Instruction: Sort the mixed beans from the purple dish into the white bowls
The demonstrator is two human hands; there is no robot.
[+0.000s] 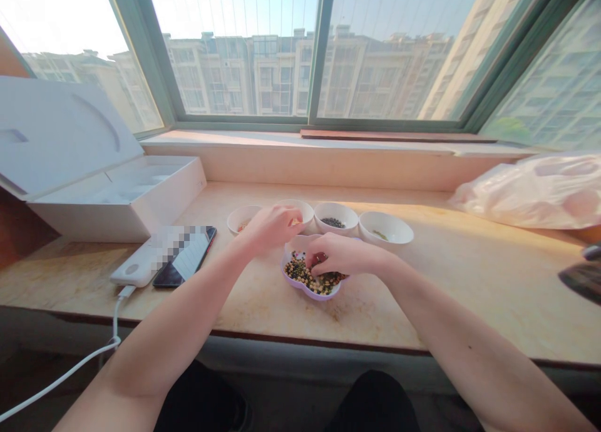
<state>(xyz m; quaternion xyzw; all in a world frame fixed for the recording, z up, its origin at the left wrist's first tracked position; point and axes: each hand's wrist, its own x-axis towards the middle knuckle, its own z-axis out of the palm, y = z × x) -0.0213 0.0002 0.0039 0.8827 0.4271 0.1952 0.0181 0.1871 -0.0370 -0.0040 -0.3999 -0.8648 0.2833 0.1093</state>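
Sunlit bench (pixel 469 294), mid-front: I see right hand (pixel 345 255) pinching beans (pixel 300 275) in purple dish (pixel 300 292) directly beneath; left hand (pixel 270 227), farther from dish, curled beside white bowl (pixel 241 219), cannot tell if holding anything.

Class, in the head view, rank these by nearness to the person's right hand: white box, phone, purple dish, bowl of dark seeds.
From the right hand:
1. Purple dish, under the hand.
2. White bowl of dark seeds, just behind it.
3. Phone, left of both hands.
4. White box, far left.
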